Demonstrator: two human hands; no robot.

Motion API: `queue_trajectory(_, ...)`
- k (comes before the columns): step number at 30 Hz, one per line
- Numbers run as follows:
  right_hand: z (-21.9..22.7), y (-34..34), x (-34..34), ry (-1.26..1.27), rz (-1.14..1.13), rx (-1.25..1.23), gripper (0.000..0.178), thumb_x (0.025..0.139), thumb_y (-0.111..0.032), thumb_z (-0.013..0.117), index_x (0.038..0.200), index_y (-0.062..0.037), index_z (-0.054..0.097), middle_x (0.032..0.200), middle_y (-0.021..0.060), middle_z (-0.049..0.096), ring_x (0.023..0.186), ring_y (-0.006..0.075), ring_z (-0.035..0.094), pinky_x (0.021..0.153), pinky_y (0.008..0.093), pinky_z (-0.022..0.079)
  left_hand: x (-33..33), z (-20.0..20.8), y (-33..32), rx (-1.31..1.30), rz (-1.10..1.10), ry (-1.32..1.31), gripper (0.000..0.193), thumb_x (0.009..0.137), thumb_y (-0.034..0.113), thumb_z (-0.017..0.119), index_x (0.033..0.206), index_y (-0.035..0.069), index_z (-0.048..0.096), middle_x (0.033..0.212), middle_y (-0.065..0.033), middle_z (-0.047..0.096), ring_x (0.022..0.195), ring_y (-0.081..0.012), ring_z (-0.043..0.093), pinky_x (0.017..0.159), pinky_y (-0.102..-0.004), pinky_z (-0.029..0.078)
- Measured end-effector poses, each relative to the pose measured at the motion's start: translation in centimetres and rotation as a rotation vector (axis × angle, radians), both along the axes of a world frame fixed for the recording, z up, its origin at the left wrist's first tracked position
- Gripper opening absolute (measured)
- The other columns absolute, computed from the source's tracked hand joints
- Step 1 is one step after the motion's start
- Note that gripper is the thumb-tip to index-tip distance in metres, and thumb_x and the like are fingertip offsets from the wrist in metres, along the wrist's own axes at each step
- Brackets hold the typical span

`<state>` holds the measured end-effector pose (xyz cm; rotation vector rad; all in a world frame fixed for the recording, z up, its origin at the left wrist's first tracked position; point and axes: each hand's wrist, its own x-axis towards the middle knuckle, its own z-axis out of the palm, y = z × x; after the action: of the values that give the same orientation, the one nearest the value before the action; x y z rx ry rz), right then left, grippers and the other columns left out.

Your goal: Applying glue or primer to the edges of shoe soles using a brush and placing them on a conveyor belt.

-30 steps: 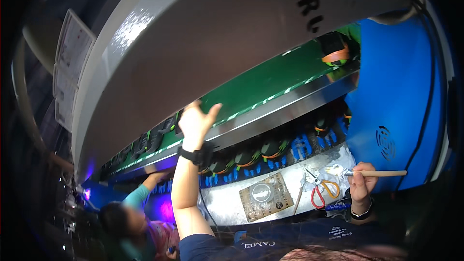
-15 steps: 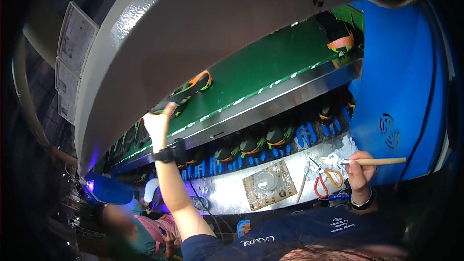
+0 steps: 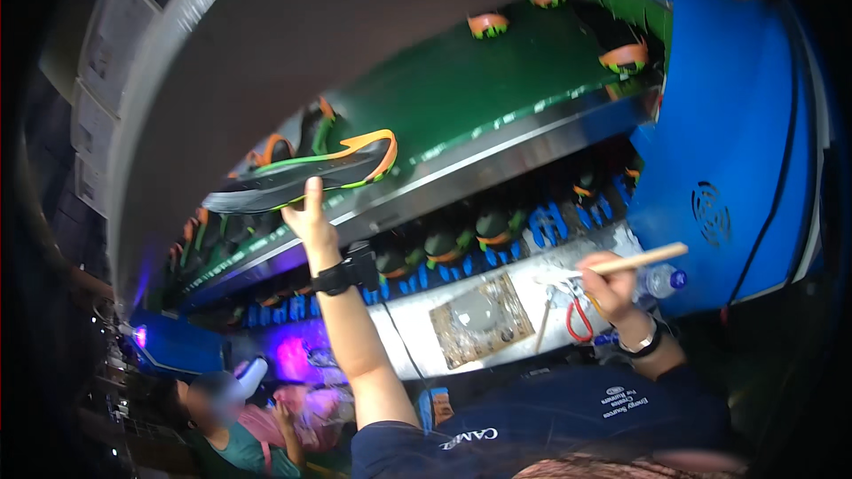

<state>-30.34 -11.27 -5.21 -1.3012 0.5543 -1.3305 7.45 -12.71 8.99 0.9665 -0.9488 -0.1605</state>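
Observation:
My left hand (image 3: 311, 215) is raised over the near edge of a green conveyor belt (image 3: 435, 93) and grips a shoe sole (image 3: 328, 168) by its side. The sole is dark grey with orange and green edges and lies tilted lengthwise in my grasp. Lower right, over the metal ledge (image 3: 417, 337), my right hand (image 3: 612, 282) is closed round a brush with a pale wooden handle (image 3: 652, 257). Its working end points left and is blurred. Just below that hand sit a red handle (image 3: 579, 319) and an orange one, partly covered by my fingers.
More soles (image 3: 624, 58) lie on the belt. Beneath it, dark shoe uppers (image 3: 448, 247) stand by blue racks (image 3: 548, 223). A round clear dish (image 3: 475, 312) rests on brown cardboard. A capped bottle (image 3: 661, 280) stands by the blue machine housing (image 3: 728, 151). Another person (image 3: 240, 426) sits lower left.
My left hand has lifted the sole off the belt and drawn it nearer. My right hand has moved left and up with the brush, over the coloured handles.

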Motion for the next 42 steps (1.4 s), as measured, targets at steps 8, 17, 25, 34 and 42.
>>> queue_trajectory(8,-10.0,-1.4,11.1,0.478,0.378,0.006,0.012,0.076,-0.012,0.058,0.079,-0.0005,0.057,0.066,0.0049,0.055,0.056,0.0099,0.049,0.051,0.0234,0.039,-2.1,-11.6,14.5,0.224,-0.217,0.424,0.068,0.077,0.054,0.047,0.115,-0.001,0.04,0.11,-0.0118,0.049,0.097,-0.0235,0.049,0.084,-0.0347,0.039)
queue_trajectory(17,-15.4,-0.6,15.1,0.681,0.479,-0.184,0.014,0.075,-0.014,0.056,0.077,-0.0004,0.056,0.064,0.009,0.055,0.054,0.0165,0.051,0.05,0.0267,0.039,-5.7,-20.0,26.0,0.347,-0.135,0.723,0.06,0.08,0.043,0.049,0.116,-0.002,0.036,0.11,-0.0122,0.049,0.098,-0.0219,0.049,0.083,-0.0333,0.04)
queue_trajectory(25,-14.7,-0.9,14.6,0.703,0.469,-0.199,0.012,0.076,-0.011,0.056,0.077,0.0007,0.056,0.061,0.006,0.053,0.051,0.0106,0.046,0.048,0.0235,0.036,-5.6,-16.8,24.0,0.363,-0.054,0.563,0.072,0.065,0.037,0.07,0.113,-0.005,0.036,0.105,-0.0112,0.048,0.096,-0.0207,0.048,0.085,-0.0319,0.037)
queue_trajectory(34,-1.2,-0.1,12.0,0.208,0.701,0.017,0.01,0.076,-0.005,0.058,0.083,0.0019,0.056,0.076,0.0061,0.056,0.068,0.0088,0.052,0.059,0.0203,0.042,-5.3,-11.7,19.6,0.382,-0.249,0.224,0.055,0.063,0.014,0.074,0.107,-0.001,0.045,0.099,-0.008,0.055,0.09,-0.0176,0.053,0.079,-0.0292,0.042)
queue_trajectory(42,0.8,0.4,12.6,0.276,0.8,-0.363,0.011,0.071,-0.001,0.06,0.081,-0.0007,0.057,0.071,0.0076,0.057,0.057,0.0113,0.051,0.049,0.0221,0.04,-6.3,-8.0,17.4,0.493,-0.417,0.082,0.052,0.061,0.009,0.074,0.104,-0.003,0.047,0.095,-0.0094,0.057,0.086,-0.0176,0.055,0.077,-0.0288,0.044)
